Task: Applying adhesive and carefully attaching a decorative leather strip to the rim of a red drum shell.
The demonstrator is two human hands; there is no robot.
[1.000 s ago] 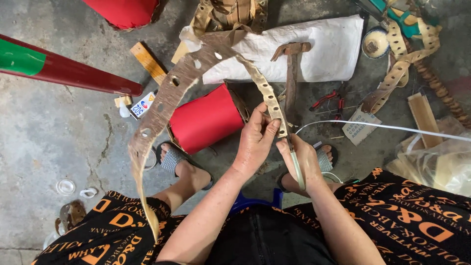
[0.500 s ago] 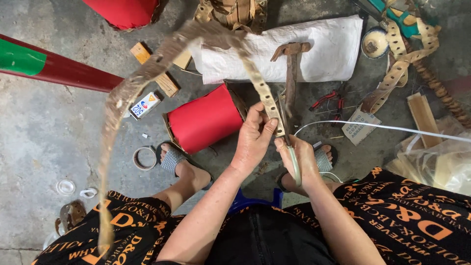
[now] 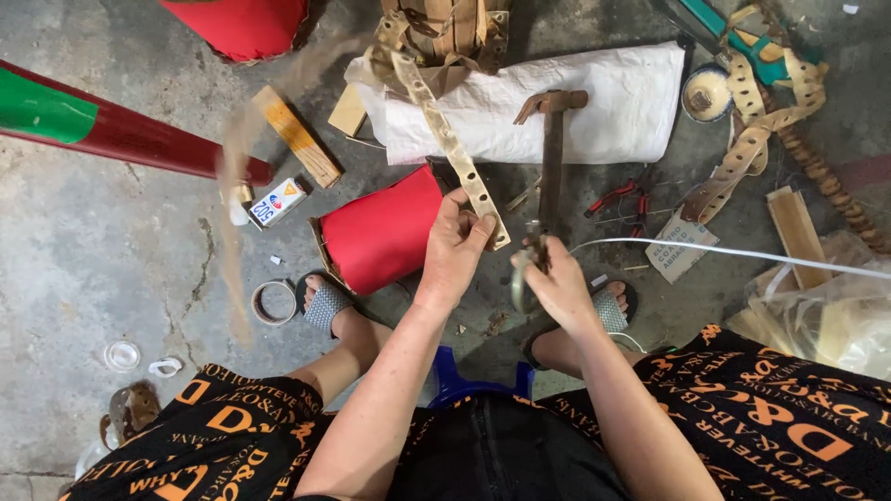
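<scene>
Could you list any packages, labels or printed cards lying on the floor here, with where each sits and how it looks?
Small box: left of the red roll, rectangular, white with blue, red and orange print.
Printed card: right of the red pliers, white with dark lettering, tilted.
White sack: top centre, under the hammer, plain woven.

I see bare floor (image 3: 111,241) on my left, with lots of room to pass. In front of my left hand (image 3: 457,249) the red roll (image 3: 385,232) and white sack (image 3: 594,102) block the way. By my right hand (image 3: 555,278), the hammer (image 3: 552,158), red pliers (image 3: 620,202) and white cord (image 3: 742,252) crowd in.
</scene>
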